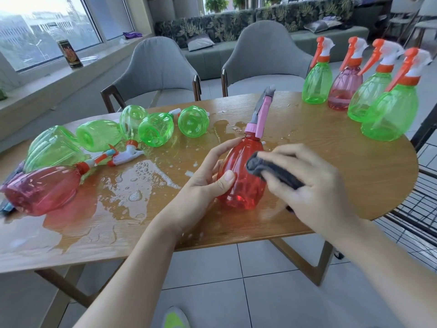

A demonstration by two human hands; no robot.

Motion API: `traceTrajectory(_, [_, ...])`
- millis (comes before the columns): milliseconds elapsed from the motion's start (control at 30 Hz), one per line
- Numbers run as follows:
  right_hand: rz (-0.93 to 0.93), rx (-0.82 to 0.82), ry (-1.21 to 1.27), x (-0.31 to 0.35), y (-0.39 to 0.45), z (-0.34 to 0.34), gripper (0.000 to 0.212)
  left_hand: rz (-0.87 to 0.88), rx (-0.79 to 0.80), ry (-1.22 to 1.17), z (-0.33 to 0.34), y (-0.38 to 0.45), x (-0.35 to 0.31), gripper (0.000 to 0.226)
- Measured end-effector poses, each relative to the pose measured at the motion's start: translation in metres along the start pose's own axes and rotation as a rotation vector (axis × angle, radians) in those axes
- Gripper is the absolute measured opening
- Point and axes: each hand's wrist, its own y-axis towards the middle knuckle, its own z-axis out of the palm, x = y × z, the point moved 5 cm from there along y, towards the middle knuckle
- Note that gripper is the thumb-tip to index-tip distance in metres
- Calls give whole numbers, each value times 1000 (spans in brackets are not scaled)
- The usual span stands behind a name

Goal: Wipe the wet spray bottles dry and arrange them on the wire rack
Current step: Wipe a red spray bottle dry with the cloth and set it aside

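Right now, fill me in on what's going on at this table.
A person is drying a red spray bottle: the left hand grips its body while the right hand rubs a dark grey cloth against its side. Four bottles, three green and one pink, stand upright at the table's far right. Several green bottles and a pink one lie on their sides at the left, beside a puddle on the wooden table. The black wire rack sits to the right.

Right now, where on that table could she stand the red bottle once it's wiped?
Best is the bare wood between the red bottle and the four upright bottles at the far right; only a few drops lie along its far edge. The table's right near edge is bare too. The left is crowded with lying bottles and a puddle.
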Motion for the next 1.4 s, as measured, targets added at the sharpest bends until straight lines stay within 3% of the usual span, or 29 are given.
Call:
traceTrajectory(200, [210, -83, 181, -15, 7, 0, 26, -26, 2, -52, 0, -3, -2, 56])
traceTrajectory(467, [62, 15, 97, 3, -8, 11, 29, -30, -92, -20, -2, -3, -5, 57])
traceTrajectory(667, [141, -58, 137, -6, -1, 8, 28, -36, -74, 46, -4, -2, -6, 56])
traceTrajectory(900, [15, 40, 110, 6, -14, 19, 28, 4, -119, 27, -6, -1, -6, 55])
traceTrajectory(1167, [82, 13, 149, 4, -9, 21, 29, 36, -94, 117, -6, 1, -5, 40])
traceTrajectory(1400, [-161, 206, 73, 18, -26, 33, 26, 36, -100, 22, -4, 3, -3, 38])
